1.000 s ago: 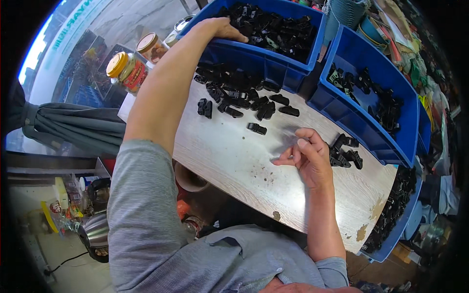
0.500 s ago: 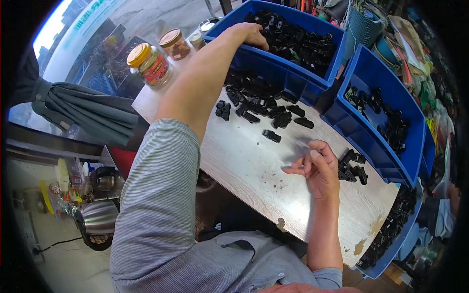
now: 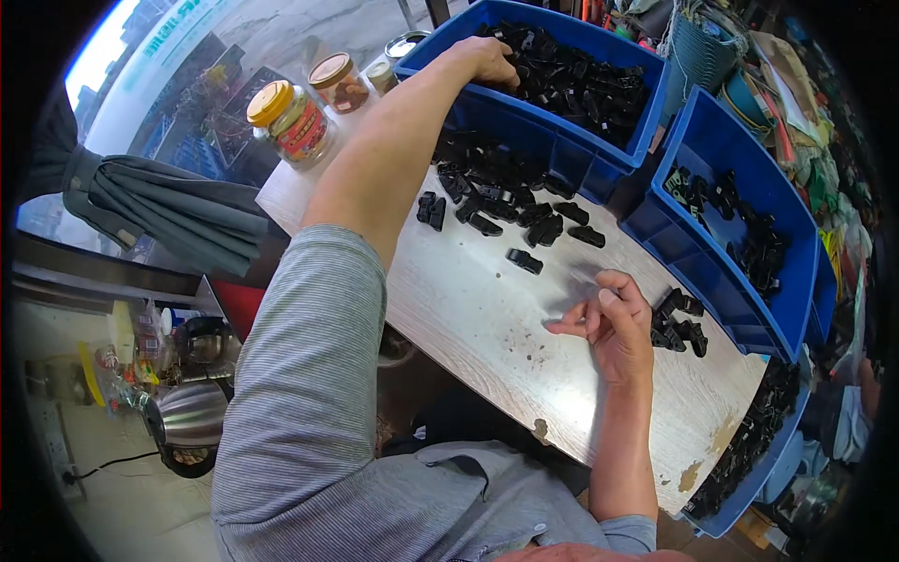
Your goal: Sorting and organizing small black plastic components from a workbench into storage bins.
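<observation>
My left hand [image 3: 489, 62] reaches over the near wall of a large blue bin [image 3: 562, 133] at the far side of the table. Its fingertips dip among the small black plastic parts [image 3: 585, 84] heaped inside, so their grip is hidden. Above the right half of the table, my right hand [image 3: 613, 318] is held palm up, fingers loosely bent and apart, nothing visible in it. Beside it on the right lies a small group of black plastic parts [image 3: 682, 323]. More loose black parts [image 3: 496, 201] are spread in front of the large bin, with a single one [image 3: 524, 261] closer to me.
A second blue bin [image 3: 716, 248] on the right holds fewer black parts. Another blue bin [image 3: 749, 496], full of them, sits below the table's right edge. Lidded jars [image 3: 298, 131] stand at the far left. A metal kettle [image 3: 192, 412] is left of my arm.
The whole view has shifted very slightly. My left hand remains at the large bin, and my right hand keeps nearly the same pose over the table.
</observation>
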{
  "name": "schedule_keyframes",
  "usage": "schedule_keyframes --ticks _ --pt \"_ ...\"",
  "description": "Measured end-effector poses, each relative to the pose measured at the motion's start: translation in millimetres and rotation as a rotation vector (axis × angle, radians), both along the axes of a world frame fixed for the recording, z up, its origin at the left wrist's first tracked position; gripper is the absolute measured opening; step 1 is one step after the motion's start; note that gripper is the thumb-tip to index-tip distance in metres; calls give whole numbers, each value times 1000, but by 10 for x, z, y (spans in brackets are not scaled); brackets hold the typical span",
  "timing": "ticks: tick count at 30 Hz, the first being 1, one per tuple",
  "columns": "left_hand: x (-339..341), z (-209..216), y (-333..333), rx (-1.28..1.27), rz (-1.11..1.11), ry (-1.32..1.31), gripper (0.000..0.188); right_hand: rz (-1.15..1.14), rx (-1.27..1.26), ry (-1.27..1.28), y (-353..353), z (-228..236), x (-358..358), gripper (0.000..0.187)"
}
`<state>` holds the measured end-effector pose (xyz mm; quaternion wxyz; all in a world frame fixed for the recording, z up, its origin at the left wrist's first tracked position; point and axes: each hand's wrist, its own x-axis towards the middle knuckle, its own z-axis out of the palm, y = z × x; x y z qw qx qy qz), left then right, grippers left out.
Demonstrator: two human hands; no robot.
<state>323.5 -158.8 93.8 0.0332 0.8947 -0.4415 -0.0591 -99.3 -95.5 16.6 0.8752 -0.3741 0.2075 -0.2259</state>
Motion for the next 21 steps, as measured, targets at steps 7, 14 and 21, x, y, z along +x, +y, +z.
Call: schedule_keyframes --ticks 7,14,21 --pt "-44 28 41 -196 -172 -63 60 -3 -3 13 -20 -12 -29 27" --pt "29 105 154 -531 -235 -61 37 22 4 2 4 16 1 26" --pt "-568 457 390 -894 -195 63 30 8 28 9 -10 3 -35 26"
